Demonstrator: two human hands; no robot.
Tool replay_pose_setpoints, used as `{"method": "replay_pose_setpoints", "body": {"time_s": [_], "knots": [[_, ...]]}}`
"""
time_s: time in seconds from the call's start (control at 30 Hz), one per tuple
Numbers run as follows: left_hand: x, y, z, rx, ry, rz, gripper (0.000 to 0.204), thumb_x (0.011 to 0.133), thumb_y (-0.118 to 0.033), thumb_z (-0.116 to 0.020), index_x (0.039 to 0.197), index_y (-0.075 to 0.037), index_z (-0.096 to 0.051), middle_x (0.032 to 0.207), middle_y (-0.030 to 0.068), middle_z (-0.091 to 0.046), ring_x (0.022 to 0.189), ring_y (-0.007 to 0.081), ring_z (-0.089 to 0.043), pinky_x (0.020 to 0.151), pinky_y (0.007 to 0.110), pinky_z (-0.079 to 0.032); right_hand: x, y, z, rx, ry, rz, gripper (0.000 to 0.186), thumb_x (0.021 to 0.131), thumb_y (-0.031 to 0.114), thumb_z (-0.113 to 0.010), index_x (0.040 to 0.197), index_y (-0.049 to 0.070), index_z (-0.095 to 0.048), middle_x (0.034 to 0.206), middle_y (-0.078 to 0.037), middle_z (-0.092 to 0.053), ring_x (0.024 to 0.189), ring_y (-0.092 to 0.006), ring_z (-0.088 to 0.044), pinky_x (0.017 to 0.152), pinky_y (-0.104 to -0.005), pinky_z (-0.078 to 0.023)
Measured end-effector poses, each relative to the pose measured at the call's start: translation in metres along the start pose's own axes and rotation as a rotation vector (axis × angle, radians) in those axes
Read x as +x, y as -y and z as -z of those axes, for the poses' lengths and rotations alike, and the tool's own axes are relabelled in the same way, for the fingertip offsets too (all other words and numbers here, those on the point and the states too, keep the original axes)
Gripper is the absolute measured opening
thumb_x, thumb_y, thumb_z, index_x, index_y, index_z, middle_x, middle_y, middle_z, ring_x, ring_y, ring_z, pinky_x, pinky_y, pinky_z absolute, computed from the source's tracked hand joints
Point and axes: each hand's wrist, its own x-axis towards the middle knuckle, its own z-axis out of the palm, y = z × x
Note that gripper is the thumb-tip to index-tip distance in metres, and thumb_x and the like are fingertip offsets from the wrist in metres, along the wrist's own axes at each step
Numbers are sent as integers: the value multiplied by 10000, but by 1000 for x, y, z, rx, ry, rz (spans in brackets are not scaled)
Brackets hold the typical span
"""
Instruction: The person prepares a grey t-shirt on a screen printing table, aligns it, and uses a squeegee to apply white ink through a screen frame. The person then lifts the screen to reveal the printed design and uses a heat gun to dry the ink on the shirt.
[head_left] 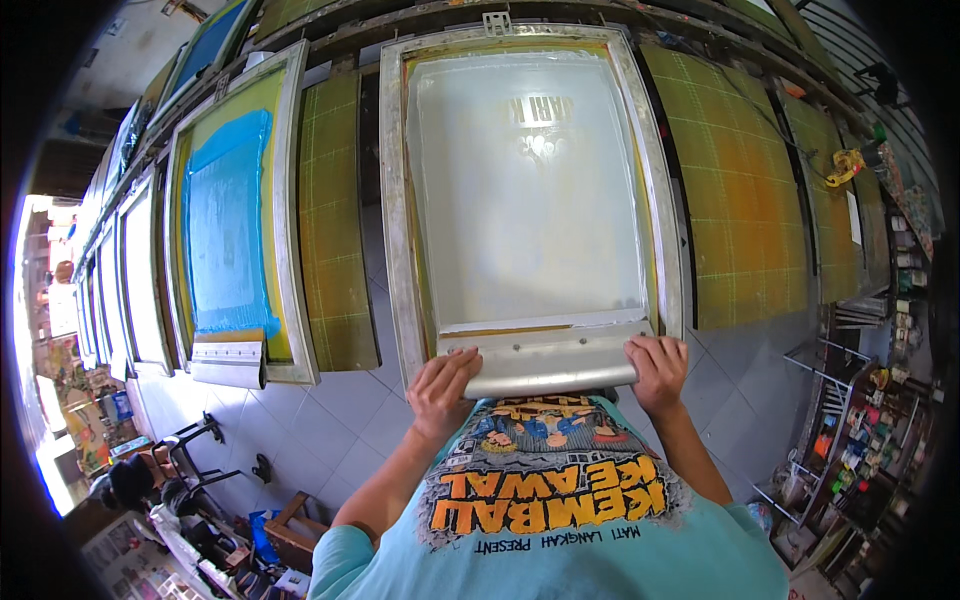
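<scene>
A wide silver squeegee (550, 360) lies across the near end of a screen printing frame (397, 180), close to my body. My left hand (445, 390) is closed on its left end, and my right hand (658, 372) grips the right end. Ahead of the blade, the mesh (520, 230) is coated with shiny whitish ink inside the pale frame. Light letter shapes and a small design show near its far end. The squeegee's underside is hidden.
To the left stands another screen frame (300, 190) with blue ink (228, 220) and a second squeegee (228, 362) at its near end. Olive printing boards (740, 190) lie on both sides. A rack of bottles (865, 450) is at the right, and a black metal stand (200, 445) at lower left.
</scene>
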Motion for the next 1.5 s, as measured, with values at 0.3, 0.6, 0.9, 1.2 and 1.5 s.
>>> {"method": "replay_pose_setpoints", "body": {"time_s": [0.3,0.6,0.9,1.2,1.5], "knots": [[-17,-7,10,-35,60,-33,404,597,-82,-779,1000,-94,-749,1075,30,-751,964,197,-700,818,320,-559,-24,9,8,-44,56,-25,108,810,95,-700,917,86,-708,977,-11,-689,871,-227,-609,808,-392,-418],[133,81,-44,94,-110,-85,472,575,83,-665,1008,-90,-735,1179,66,-727,1013,238,-703,826,354,-547,138,-78,-81,-69,-183,90,59,834,62,-638,853,81,-691,961,-66,-708,837,-277,-616,715,-401,-423],[418,206,-27,276,389,88,601,643,-566,-845,1098,-184,-758,1042,150,-741,991,306,-709,861,437,-550,443,-162,-65,-88,575,3,368,704,359,-820,992,142,-748,960,-129,-738,941,-311,-696,906,-452,-459],[348,179,-40,203,31,151,296,730,-271,-798,1012,-187,-773,1016,121,-740,950,333,-697,821,429,-559,338,-133,-104,-133,-58,32,166,744,54,-674,904,100,-683,931,-114,-686,974,-316,-634,848,-464,-453],[-41,16,-39,44,-118,-48,358,705,8,-754,1038,-125,-752,1069,27,-763,899,174,-728,717,295,-587,-21,-5,-7,-12,-26,-36,39,807,65,-658,836,84,-674,898,-38,-656,831,-250,-588,748,-391,-416]]}}
